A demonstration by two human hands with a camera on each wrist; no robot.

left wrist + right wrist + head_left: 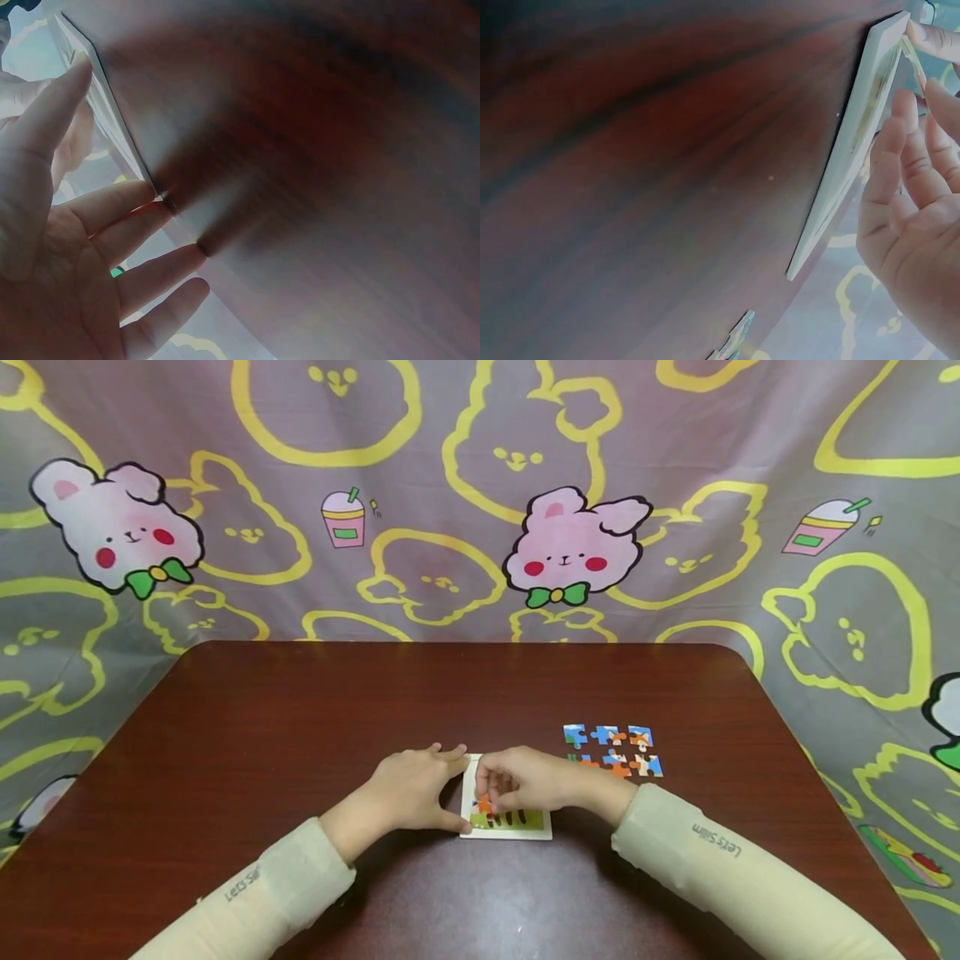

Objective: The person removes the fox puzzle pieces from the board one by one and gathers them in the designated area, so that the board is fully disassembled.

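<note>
A small white-rimmed puzzle tray (pixel 542 836) lies on the table, its lower part showing green with dark stripes. My left hand (pixel 411 789) has its fingers spread along the tray's left side. Its thumb touches the near left corner, and the fingertips (pixel 154 189) reach the tray's edge in the left wrist view. Over the tray, my right hand (pixel 525 778) pinches an orange puzzle piece (pixel 484 804) between thumb and fingers. The piece is tilted above the tray's near left part. Part of the tray is hidden beneath my right hand.
Several loose puzzle pieces (pixel 641 737) lie in two rows to the right of the tray, the nearer row partly behind my right wrist. The dark brown table (pixel 300 710) ends against a patterned cloth (pixel 442 610) at the back and sides.
</note>
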